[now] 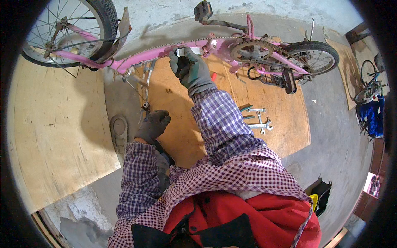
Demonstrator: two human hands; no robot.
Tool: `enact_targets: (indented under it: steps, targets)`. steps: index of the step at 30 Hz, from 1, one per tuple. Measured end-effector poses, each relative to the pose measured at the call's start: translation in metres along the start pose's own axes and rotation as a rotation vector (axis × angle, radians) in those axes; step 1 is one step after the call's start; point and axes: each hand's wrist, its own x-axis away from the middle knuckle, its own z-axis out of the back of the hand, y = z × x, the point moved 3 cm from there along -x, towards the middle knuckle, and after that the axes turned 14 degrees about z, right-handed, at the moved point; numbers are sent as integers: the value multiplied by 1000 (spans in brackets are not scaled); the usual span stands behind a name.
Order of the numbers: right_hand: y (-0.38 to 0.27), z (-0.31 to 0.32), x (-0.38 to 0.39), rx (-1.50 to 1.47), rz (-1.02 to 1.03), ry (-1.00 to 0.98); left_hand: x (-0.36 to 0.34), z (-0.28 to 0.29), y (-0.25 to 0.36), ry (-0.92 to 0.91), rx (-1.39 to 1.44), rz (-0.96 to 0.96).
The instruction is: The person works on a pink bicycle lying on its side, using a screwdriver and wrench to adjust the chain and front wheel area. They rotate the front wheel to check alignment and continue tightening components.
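A pink bicycle (pixel 153 53) stands upside down across the far side, with one pedal (pixel 203 11) raised and the chainring (pixel 252 53) right of centre. At its main tube is my right hand (pixel 193 71), in a grey-green glove, fingers pinched. A small white piece (pixel 185 51) shows at the fingertips against the pink tube; its kind is unclear. My left hand (pixel 153 125), in a dark grey glove, is curled into a loose fist near my knee, with nothing seen sticking out of it. Beyond that fist are the silver handlebars (pixel 147 78), low under the frame.
Several wrenches (pixel 261 125) and pliers (pixel 246 108) lie on the wooden board (pixel 285 136) right of my arm. A grey oval-ended piece (pixel 119 131) lies left of my left hand. Another board (pixel 58 136) covers the left floor. A black and yellow container (pixel 320 196) stands lower right.
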Motion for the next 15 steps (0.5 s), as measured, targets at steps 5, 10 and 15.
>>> enact_targets:
  steps: [5,10,15]
  targets:
    - [3,-10,2,-67,27,77,0,5,-6,32,-18,3]
    - [6,-8,1,-31,1,173,-1,9,-7,56,-6,6]
    - [-5,-2,9,205,-45,275,-12,10,-1,13,8,19]
